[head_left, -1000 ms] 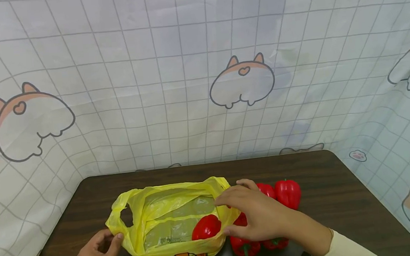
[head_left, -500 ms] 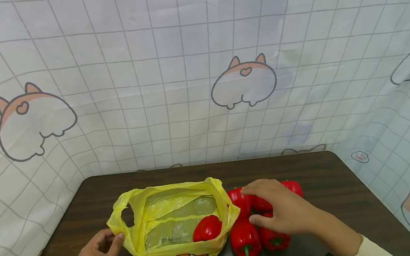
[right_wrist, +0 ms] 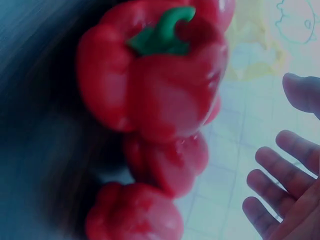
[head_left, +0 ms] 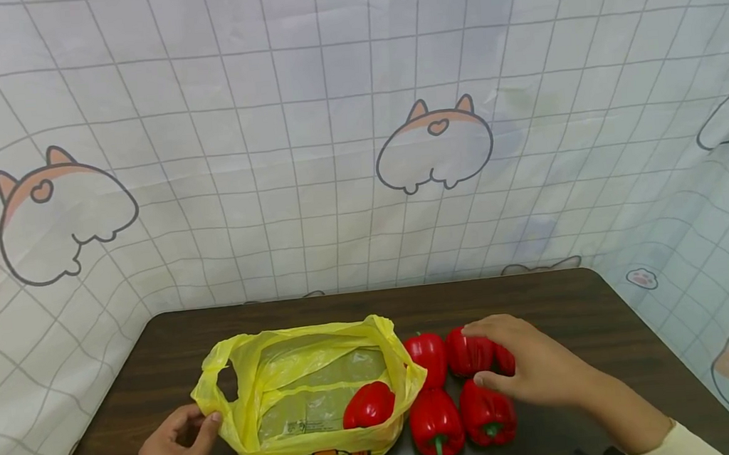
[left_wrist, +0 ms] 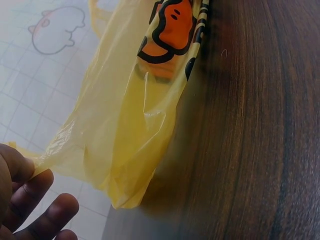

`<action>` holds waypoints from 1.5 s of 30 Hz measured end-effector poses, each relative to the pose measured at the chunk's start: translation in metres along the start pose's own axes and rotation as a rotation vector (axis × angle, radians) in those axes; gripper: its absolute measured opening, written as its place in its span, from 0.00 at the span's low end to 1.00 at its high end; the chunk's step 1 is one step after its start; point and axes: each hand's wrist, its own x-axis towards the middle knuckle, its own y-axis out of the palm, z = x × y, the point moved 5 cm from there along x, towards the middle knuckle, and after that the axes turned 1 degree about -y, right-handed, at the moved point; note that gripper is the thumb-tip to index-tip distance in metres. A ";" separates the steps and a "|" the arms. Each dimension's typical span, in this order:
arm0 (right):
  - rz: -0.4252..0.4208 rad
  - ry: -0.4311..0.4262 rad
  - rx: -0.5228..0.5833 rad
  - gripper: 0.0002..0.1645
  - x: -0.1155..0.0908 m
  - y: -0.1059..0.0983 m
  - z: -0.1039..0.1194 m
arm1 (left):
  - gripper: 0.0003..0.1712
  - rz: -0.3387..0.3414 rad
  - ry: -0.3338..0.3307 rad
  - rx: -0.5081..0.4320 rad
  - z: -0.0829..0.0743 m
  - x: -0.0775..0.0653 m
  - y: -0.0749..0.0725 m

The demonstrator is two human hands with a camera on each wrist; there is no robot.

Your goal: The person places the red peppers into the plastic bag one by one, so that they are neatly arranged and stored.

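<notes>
My left hand pinches the left handle side of a yellow plastic bag between thumb and forefinger. In the left wrist view the bag's thin film stretches away from the fingertips. The bag stands with its mouth spread, and a red bell pepper lies inside at the front right. Right of the bag sit several more red bell peppers with green stems. My right hand hovers over the right-hand ones, fingers spread, hiding part of the rearmost pepper. The right wrist view shows nothing in the palm, with peppers beside it.
Everything rests on a dark wood-grain table with rounded back corners. A white grid-patterned cloth with cartoon animals hangs behind and along the sides. The bag's right handle leans close to the nearest peppers.
My right hand has left the right rim of the bag and moved right, over the peppers. My left hand still holds the bag in the same place.
</notes>
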 end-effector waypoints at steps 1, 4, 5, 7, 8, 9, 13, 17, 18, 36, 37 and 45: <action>-0.005 0.003 -0.003 0.38 -0.001 0.000 -0.003 | 0.27 0.002 -0.001 0.002 0.000 0.000 0.000; -0.020 0.014 -0.012 0.37 -0.005 -0.002 -0.012 | 0.28 0.012 0.000 0.005 -0.001 0.000 0.000; -0.024 0.019 -0.013 0.37 -0.006 -0.002 -0.015 | 0.28 0.013 0.000 0.005 -0.001 0.000 0.000; -0.030 0.024 -0.015 0.37 -0.008 -0.002 -0.021 | 0.29 0.016 0.005 0.003 -0.001 0.000 0.000; -0.033 0.026 -0.017 0.37 -0.009 -0.002 -0.025 | 0.29 0.016 0.006 0.002 -0.001 0.000 0.000; -0.036 0.029 -0.017 0.38 -0.010 -0.002 -0.028 | 0.29 0.014 0.009 0.001 0.000 0.000 0.000; -0.051 0.030 -0.034 0.40 -0.015 -0.002 -0.041 | 0.27 0.011 0.016 -0.003 0.000 0.000 0.001; -0.051 0.029 -0.056 0.43 -0.019 -0.003 -0.052 | 0.26 0.009 0.021 -0.007 0.000 0.000 0.002; -0.048 0.032 -0.056 0.44 -0.020 -0.003 -0.054 | 0.26 0.008 0.021 -0.006 0.000 0.000 0.002; -0.029 0.070 -0.056 0.53 -0.028 0.004 -0.090 | 0.26 0.005 0.017 -0.006 0.002 0.002 0.003; -0.028 0.071 -0.056 0.53 -0.028 0.004 -0.091 | 0.26 0.004 0.018 -0.006 0.002 0.001 0.003; -0.017 0.101 -0.051 0.56 -0.029 0.005 -0.097 | 0.25 -0.001 0.020 -0.013 0.001 0.001 0.004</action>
